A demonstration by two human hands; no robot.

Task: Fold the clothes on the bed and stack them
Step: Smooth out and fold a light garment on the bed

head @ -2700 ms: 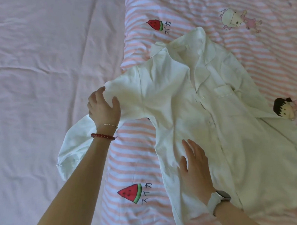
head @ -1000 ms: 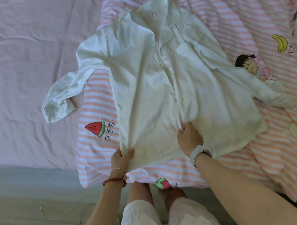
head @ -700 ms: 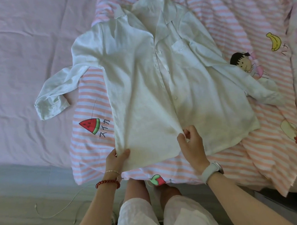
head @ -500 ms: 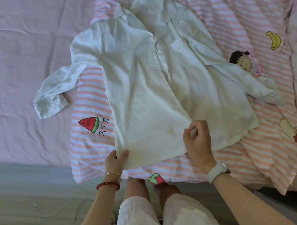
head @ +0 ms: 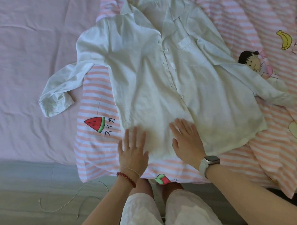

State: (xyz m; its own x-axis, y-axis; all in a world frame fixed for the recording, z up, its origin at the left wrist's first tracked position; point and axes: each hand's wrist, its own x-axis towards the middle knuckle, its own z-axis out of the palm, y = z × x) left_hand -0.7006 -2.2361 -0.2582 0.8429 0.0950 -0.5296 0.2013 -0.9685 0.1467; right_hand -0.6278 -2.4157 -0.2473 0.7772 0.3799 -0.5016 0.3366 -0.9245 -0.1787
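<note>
- Pink bed sheet [head: 24,60]: plain, creased, covers the left part of the bed.
- White cable [head: 74,198]: lies in a loose curve on the floor below the bed edge, left of the person's legs.
- Shirt's left-hand sleeve [head: 60,89]: trails off the striped quilt onto the pink sheet, cuff crumpled and partly turned over.
- Striped quilt [head: 96,91]: pink and white, printed with a watermelon slice [head: 95,124] (black characters beside it); it lies under the shirt and hangs over the near bed edge.
- White shirt [head: 158,72]: spread front-up on the quilt, collar at the far end, hem toward the person, chest pocket right of the button line.
- Left hand [head: 133,150]: flat, fingers straight and spread, pressing on the near left corner of the hem; grip wide, holding nothing. Red bead bracelet on the wrist.
- Right hand [head: 187,143]: flat, fingers spread, pressing on the hem just beside the front opening; grip wide, holding nothing. White watch on the wrist.
- Right-hand sleeve [head: 266,88]: stretches out over the quilt, just beside a cartoon girl print [head: 252,63].
</note>
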